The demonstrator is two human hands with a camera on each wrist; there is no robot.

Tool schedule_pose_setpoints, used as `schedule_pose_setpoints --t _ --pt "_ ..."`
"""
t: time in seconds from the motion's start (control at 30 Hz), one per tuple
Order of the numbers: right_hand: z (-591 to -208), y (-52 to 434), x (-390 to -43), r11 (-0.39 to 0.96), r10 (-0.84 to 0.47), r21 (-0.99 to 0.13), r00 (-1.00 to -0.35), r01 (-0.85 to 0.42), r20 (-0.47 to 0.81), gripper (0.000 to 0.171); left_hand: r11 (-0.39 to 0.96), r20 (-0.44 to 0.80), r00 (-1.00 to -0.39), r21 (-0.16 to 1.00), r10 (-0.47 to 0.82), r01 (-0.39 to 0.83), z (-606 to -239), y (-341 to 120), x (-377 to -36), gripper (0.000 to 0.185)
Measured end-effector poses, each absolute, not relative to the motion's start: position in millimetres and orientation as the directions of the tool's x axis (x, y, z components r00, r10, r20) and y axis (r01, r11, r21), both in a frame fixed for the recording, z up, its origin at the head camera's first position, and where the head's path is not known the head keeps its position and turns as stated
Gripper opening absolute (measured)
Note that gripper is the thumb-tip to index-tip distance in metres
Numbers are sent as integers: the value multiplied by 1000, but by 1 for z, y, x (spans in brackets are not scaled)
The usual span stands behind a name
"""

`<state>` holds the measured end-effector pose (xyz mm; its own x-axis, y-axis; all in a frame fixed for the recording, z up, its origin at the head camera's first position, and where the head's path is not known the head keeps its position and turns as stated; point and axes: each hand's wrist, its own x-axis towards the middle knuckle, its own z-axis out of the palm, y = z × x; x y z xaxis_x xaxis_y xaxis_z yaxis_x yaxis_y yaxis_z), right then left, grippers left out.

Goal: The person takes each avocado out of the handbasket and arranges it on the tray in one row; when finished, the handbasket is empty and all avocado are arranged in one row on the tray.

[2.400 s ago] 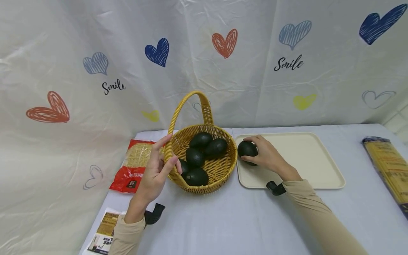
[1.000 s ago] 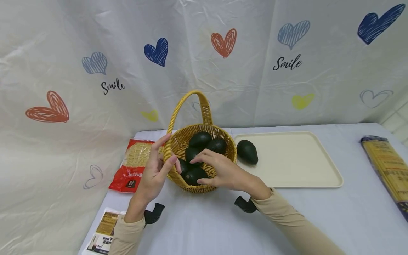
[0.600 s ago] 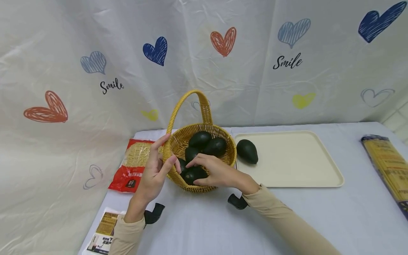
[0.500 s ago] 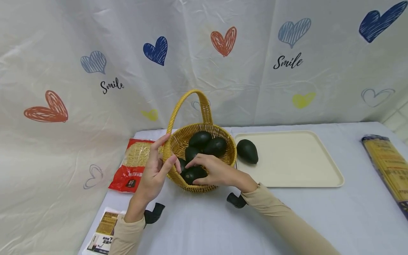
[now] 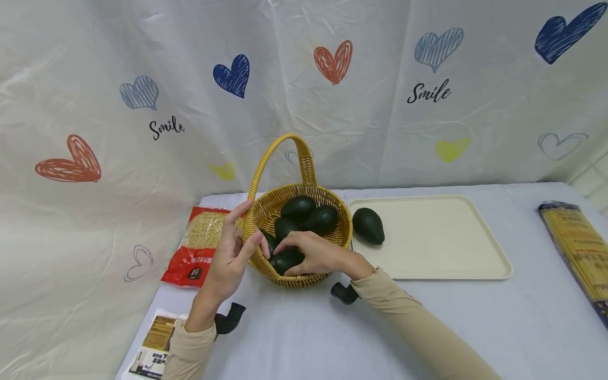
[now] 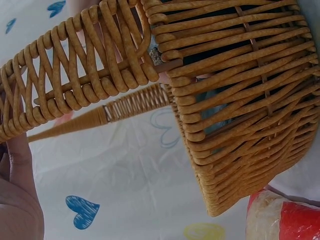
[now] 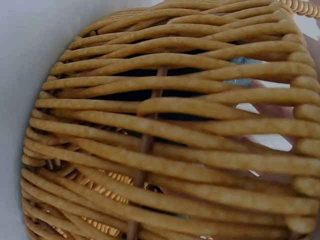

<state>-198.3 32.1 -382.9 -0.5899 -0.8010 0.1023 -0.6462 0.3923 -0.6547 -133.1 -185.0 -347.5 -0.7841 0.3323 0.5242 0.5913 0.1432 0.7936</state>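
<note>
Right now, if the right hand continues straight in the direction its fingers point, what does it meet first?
The right hand already grips an avocado; beyond that, probably the wicker basket wall beside the left hand.

A white curtain (image 5: 304, 89) printed with red, blue and yellow hearts and the word "Smile" fills the upper frame before me. Below it, my pale lavender tabletop (image 5: 427, 327) spreads across the lower right, evenly lit.

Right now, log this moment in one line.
left hand: holds basket rim | right hand: grips avocado in basket
</note>
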Motion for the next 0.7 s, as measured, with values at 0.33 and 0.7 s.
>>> schedule_pose_setpoints --t 0.33,0.7 --pt "-387 30 -204 393 -813 -661 -578 -639 76 43 139 528 -782 792 332 594 -349 -186 -133 63" --pt "-384 38 -203 322 -778 -719 -605 -616 171 43 159 515 -789 795 335 586 -348 -186 -133 62"
